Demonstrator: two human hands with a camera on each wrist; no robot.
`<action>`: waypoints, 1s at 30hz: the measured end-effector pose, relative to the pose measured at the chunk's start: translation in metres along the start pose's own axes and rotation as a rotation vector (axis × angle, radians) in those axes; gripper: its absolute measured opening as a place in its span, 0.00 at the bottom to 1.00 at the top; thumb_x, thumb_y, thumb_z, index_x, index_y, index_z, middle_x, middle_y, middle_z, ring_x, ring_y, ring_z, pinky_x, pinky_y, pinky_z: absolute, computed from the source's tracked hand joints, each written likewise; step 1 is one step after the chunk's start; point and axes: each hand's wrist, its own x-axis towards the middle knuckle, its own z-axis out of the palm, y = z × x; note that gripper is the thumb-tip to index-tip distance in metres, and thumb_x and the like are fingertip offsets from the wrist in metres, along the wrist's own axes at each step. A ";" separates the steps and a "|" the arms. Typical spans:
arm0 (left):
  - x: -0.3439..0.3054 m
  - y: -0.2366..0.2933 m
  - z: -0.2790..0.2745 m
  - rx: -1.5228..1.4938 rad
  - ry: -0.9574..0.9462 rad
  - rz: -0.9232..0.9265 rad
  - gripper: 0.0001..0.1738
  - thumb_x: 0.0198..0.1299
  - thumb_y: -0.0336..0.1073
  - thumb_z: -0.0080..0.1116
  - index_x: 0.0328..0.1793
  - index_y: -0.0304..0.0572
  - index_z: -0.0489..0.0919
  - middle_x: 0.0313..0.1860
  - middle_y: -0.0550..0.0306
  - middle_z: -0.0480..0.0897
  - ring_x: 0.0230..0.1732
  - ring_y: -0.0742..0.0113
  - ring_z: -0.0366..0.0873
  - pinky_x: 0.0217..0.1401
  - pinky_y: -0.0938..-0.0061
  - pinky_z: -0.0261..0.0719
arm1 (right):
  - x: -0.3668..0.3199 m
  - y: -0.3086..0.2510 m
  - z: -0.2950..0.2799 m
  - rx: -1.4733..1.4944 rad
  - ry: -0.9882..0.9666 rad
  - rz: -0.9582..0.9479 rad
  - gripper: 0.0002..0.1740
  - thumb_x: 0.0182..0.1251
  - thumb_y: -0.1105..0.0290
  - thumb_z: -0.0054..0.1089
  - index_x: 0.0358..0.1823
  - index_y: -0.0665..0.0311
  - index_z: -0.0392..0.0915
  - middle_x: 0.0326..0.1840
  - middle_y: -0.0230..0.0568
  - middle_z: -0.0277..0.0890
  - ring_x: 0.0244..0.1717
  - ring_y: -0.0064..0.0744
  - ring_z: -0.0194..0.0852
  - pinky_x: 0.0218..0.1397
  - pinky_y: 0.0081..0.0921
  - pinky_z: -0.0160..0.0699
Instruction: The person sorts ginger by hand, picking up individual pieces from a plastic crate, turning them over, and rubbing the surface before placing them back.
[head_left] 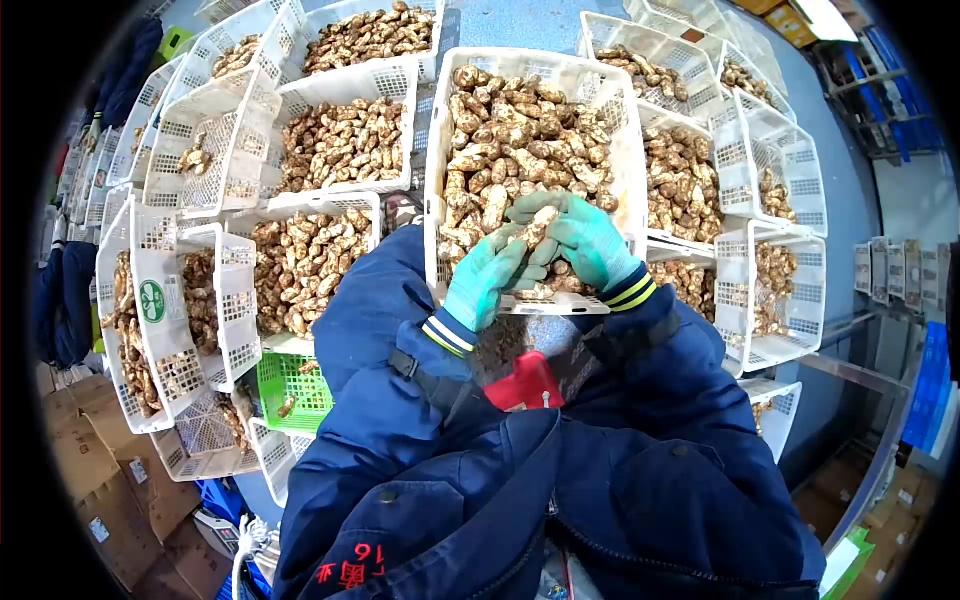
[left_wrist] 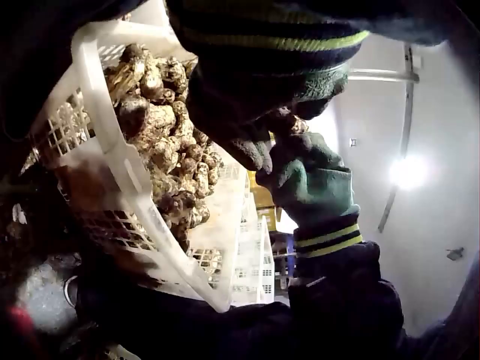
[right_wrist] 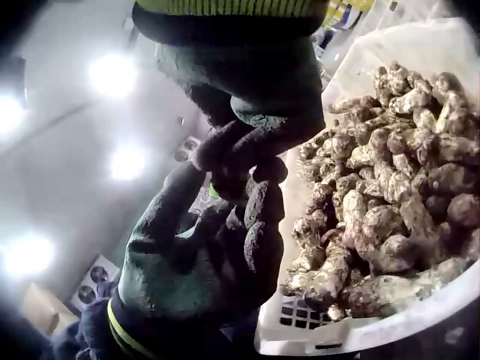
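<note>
Both hands wear green gloves and meet over the near end of a white crate (head_left: 436, 190) of brown-and-cream mushrooms (head_left: 520, 130). Between them is one mushroom (head_left: 540, 226), pinched by the fingers of the left hand (head_left: 487, 272) and the right hand (head_left: 592, 243). In the left wrist view a bit of that mushroom (left_wrist: 294, 124) shows between the left hand (left_wrist: 247, 105) and the right hand (left_wrist: 311, 180). Gloved fingers hide most of it in the right wrist view, where the right hand (right_wrist: 247, 90) is above the left hand (right_wrist: 180, 277).
More white crates of mushrooms stand left (head_left: 345, 188) and right (head_left: 700, 240) of the central one. A green crate (head_left: 290, 385) is at lower left, cardboard boxes (head_left: 100, 470) beyond it. A metal frame (head_left: 880, 440) stands at the right. Something red (head_left: 527, 382) lies between the person's legs.
</note>
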 end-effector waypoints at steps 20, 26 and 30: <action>-0.015 -0.002 -0.012 1.048 -0.355 -0.071 0.16 0.63 0.46 0.54 0.45 0.41 0.77 0.35 0.54 0.80 0.32 0.64 0.78 0.36 0.72 0.77 | 0.122 -0.066 0.005 -0.641 0.180 -0.055 0.30 0.66 0.61 0.54 0.65 0.69 0.64 0.49 0.44 0.77 0.39 0.30 0.79 0.44 0.21 0.77; -0.013 -0.041 -0.042 1.357 -0.689 0.109 0.31 0.43 0.36 0.63 0.58 0.38 0.74 0.50 0.50 0.75 0.49 0.52 0.76 0.47 0.64 0.77 | 0.091 0.043 0.028 -1.519 -0.237 0.279 0.26 0.64 0.50 0.50 0.58 0.58 0.71 0.40 0.50 0.79 0.43 0.49 0.78 0.50 0.37 0.75; -0.015 -0.031 -0.040 1.634 -0.850 0.468 0.31 0.44 0.35 0.61 0.59 0.39 0.73 0.52 0.49 0.74 0.49 0.51 0.76 0.46 0.61 0.77 | 0.094 0.077 0.028 -1.591 -0.166 0.088 0.24 0.62 0.50 0.54 0.52 0.60 0.75 0.41 0.52 0.79 0.45 0.51 0.78 0.49 0.41 0.75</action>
